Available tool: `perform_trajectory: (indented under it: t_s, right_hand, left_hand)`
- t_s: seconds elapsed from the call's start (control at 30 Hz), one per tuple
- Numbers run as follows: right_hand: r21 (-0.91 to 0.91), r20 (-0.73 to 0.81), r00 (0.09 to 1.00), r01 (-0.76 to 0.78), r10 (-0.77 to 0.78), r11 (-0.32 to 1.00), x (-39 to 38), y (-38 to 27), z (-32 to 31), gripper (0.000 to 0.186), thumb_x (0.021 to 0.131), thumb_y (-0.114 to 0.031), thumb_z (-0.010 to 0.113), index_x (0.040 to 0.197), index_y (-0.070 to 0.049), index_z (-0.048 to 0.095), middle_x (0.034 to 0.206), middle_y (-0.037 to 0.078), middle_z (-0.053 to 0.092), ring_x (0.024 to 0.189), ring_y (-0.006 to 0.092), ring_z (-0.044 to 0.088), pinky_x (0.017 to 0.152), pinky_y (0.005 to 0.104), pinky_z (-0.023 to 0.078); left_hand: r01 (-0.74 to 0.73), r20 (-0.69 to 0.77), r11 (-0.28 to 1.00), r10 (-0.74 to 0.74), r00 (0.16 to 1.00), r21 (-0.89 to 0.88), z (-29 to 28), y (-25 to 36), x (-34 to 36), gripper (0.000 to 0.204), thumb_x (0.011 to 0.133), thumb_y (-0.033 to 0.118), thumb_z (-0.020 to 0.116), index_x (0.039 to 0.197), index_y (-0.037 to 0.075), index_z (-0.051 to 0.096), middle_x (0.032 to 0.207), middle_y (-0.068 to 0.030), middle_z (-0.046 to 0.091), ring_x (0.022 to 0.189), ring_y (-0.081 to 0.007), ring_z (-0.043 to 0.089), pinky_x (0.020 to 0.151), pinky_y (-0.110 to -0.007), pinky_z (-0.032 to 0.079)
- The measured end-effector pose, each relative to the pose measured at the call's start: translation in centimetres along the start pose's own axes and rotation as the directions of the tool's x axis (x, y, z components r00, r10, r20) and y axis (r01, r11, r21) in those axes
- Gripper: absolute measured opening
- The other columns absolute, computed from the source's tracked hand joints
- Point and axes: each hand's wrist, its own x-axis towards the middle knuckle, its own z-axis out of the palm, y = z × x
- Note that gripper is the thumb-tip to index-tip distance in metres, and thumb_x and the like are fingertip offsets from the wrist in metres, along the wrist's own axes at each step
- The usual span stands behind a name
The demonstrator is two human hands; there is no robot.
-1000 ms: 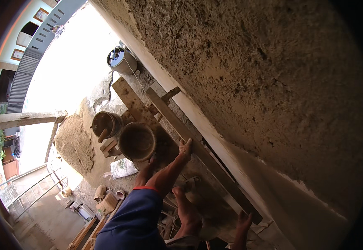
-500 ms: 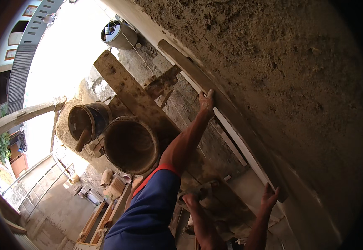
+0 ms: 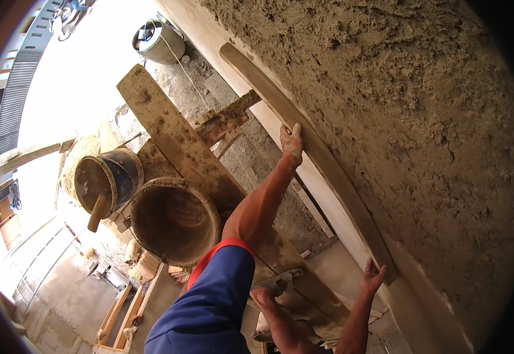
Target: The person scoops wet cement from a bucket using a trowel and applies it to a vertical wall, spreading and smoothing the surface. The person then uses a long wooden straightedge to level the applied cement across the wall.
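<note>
A long straightedge board [image 3: 327,177] lies against the rough, freshly mortared wall [image 3: 422,118], above a smoother pale strip. My left hand [image 3: 291,143], dusted with mortar and below a blue sleeve with red cuff, grips the board's upper part. My right hand [image 3: 372,275] holds its lower end, thumb and fingers at the edge. Below my arms a wooden plank [image 3: 174,130] spattered with mortar bears a wide, mostly empty-looking bucket [image 3: 168,218]. A smaller bucket [image 3: 121,177] with a handle sticking out stands left of it. A bare foot [image 3: 264,298] rests beside a trowel [image 3: 286,280].
Crossed scaffold timbers [image 3: 227,118] run toward the wall. Farther down are a grey drum [image 3: 168,50] with a cord, a pale beam [image 3: 15,158], a sand heap [image 3: 77,165], a metal ladder [image 3: 44,265] and stacked lumber [image 3: 115,318]. A motorbike [image 3: 68,17] shows at the far top left.
Both hands have moved the board rightward and up onto the rough wall surface; over the last half second it shifted only slightly. My view has shifted closer to the buckets and plank.
</note>
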Motion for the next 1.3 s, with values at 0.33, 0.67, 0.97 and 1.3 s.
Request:
perform_trajectory:
  t_s: [0.33,0.67,0.97,1.3]
  right_hand:
    - [0.054,0.113,0.994,0.002,-0.008,0.999,0.9,7.9,5.5,0.053,0.093,-0.025,0.056,0.134,-0.002,0.032,0.135,0.019,0.038,0.121,0.0317,0.044,0.098,0.0453,0.049]
    - [0.128,0.163,0.986,-0.044,0.023,0.991,-1.7,10.9,10.3,0.051,0.090,-0.025,0.059,0.131,-0.004,0.038,0.130,0.016,0.047,0.118,0.0296,0.049,0.096,0.0437,0.050]
    - [0.172,0.231,0.973,-0.024,-0.016,0.985,-2.4,10.8,9.8,0.052,0.088,-0.023,0.063,0.131,-0.003,0.041,0.132,0.017,0.047,0.121,0.0300,0.047,0.098,0.0423,0.048]
    - [0.230,0.231,0.972,-0.098,0.044,0.968,-3.4,7.4,8.5,0.051,0.088,-0.021,0.063,0.130,-0.003,0.042,0.131,0.016,0.048,0.122,0.0301,0.047,0.097,0.0434,0.049]
  left_hand:
    - [-0.185,-0.062,0.983,0.185,0.981,0.005,0.6,9.6,3.7,0.029,0.092,0.020,0.054,0.109,-0.002,0.045,0.099,-0.0149,0.056,0.085,-0.0218,0.056,0.073,-0.035,0.050]
    - [-0.383,-0.100,0.915,0.396,0.913,0.125,1.4,14.5,6.9,0.044,0.090,0.027,0.054,0.118,-0.006,0.045,0.107,-0.0207,0.055,0.094,-0.0272,0.055,0.081,-0.038,0.046]
    - [-0.449,-0.190,0.864,0.492,0.850,0.228,3.0,15.8,4.9,0.047,0.091,0.028,0.053,0.121,-0.007,0.043,0.109,-0.0218,0.054,0.095,-0.0286,0.055,0.082,-0.037,0.046]
    - [-0.545,-0.150,0.778,0.607,0.781,0.312,5.4,19.6,0.6,0.048,0.090,0.029,0.053,0.114,-0.012,0.046,0.105,-0.0281,0.057,0.097,-0.0364,0.055,0.087,-0.042,0.042]
